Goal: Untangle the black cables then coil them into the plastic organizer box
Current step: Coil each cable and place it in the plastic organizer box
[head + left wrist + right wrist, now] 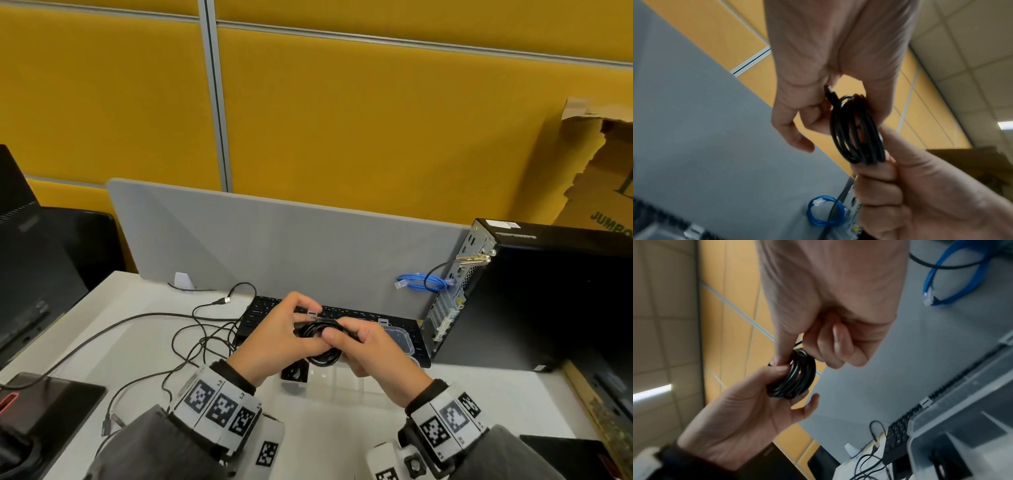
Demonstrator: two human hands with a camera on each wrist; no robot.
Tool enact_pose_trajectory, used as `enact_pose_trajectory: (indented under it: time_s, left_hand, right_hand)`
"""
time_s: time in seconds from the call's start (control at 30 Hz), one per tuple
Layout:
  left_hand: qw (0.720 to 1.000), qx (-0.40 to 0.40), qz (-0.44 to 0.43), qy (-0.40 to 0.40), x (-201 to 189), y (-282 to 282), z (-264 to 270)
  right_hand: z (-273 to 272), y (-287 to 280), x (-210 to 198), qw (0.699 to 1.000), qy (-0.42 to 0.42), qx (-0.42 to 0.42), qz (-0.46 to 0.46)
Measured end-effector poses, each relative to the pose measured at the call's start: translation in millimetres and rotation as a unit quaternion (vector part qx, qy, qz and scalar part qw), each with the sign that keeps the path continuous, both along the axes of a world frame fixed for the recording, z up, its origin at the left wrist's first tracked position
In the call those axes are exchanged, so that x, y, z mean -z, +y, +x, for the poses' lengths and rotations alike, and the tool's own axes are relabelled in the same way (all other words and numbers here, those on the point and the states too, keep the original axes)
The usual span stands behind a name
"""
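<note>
A black cable wound into a small coil (320, 339) hangs over the desk between both hands. My left hand (298, 322) grips one side of it with thumb and curled fingers. My right hand (342, 334) pinches the other side. The left wrist view shows the coil (857, 129) with a plug end tucked at its top. The clear plastic organizer box (359, 380) stands open just below the hands. A second black coil (294, 371) lies in its left compartment. Loose black cables (205, 335) sprawl on the white desk to the left.
A black keyboard (267, 310) lies behind the box, with the box's lid (400, 339) resting on it. A computer tower (548, 301) stands at the right with a blue network cable (421, 282). A grey divider (274, 246) backs the desk. A monitor (34, 257) stands at the left.
</note>
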State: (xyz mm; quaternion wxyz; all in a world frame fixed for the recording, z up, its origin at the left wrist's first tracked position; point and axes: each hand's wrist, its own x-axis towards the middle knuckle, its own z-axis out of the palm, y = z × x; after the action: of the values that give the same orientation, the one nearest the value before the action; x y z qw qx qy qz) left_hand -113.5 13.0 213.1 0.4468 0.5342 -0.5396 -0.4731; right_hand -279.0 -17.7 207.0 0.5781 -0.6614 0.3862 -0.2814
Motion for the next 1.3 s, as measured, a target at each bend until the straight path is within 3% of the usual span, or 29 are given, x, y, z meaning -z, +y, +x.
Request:
enact_pose_trajectory:
  time_s: [0.1, 0.17, 0.23, 0.33, 0.47, 0.53, 0.6, 0.67, 0.7, 0.73, 0.77, 0.83, 0.9, 0.97, 1.07, 1.3]
  left_hand:
    - [0.973, -0.007, 0.021, 0.231, 2, -3, -3]
    - [0.956, -0.005, 0.025, 0.294, 6, -3, -13]
    - [0.957, -0.02, 0.006, 0.288, 6, -2, -24]
    - [0.956, -0.05, -0.018, 0.288, 2, -1, -33]
    - [0.969, -0.082, -0.035, 0.231, 0, -6, -24]
    - [0.98, -0.085, -0.045, 0.176, -1, -7, -17]
    - [0.987, -0.091, -0.051, 0.124, 0, -7, -9]
    - [0.991, -0.069, -0.05, 0.107, 1, -5, -5]
    - [0.991, -0.047, -0.051, 0.11, 1, -3, -5]
    - [0.991, -0.026, -0.05, 0.123, 1, -2, -8]
    - [0.987, -0.011, -0.05, 0.15, -1, 0, -12]
    - [0.974, 0.016, -0.048, 0.222, -5, 0, -18]
    - [0.963, 0.037, -0.046, 0.264, -9, -1, -23]
    - [0.959, 0.044, -0.049, 0.274, -11, -1, -25]
    - [0.964, 0.041, -0.047, 0.257, -10, -3, -26]
    - [0.961, 0.016, -0.01, 0.274, -4, -6, -23]
  right_hand:
    - [6, -2, 0, 0.99, -0.114, 0.055, 0.061]
    - [14, -1, 1, 0.976, -0.18, 0.075, 0.1]
    - [23, 4, 2, 0.968, -0.207, 0.089, 0.107]
    - [30, 11, 2, 0.974, -0.177, 0.117, 0.08]
    - [21, 11, -8, 0.995, -0.07, 0.063, 0.03]
    - [9, 8, -16, 0.997, 0.034, 0.045, -0.058]
    - [-6, 2, -21, 0.957, 0.176, 0.045, -0.225]
    - [-20, -4, -20, 0.841, 0.336, 0.088, -0.415]
    - [-24, -7, -19, 0.8, 0.358, 0.118, -0.467]
    - [-25, -10, -18, 0.792, 0.347, 0.145, -0.481]
    - [-23, -12, -19, 0.821, 0.311, 0.15, -0.454]
    - [-16, -11, -21, 0.916, 0.178, 0.133, -0.333]
    - [-8, -8, -24, 0.97, 0.029, 0.117, -0.21]
    - [-2, -7, -24, 0.982, -0.085, 0.117, -0.119]
    - [-1, -7, -26, 0.978, -0.169, 0.125, -0.019]
    - [-1, -14, -30, 0.965, -0.213, 0.11, 0.108]
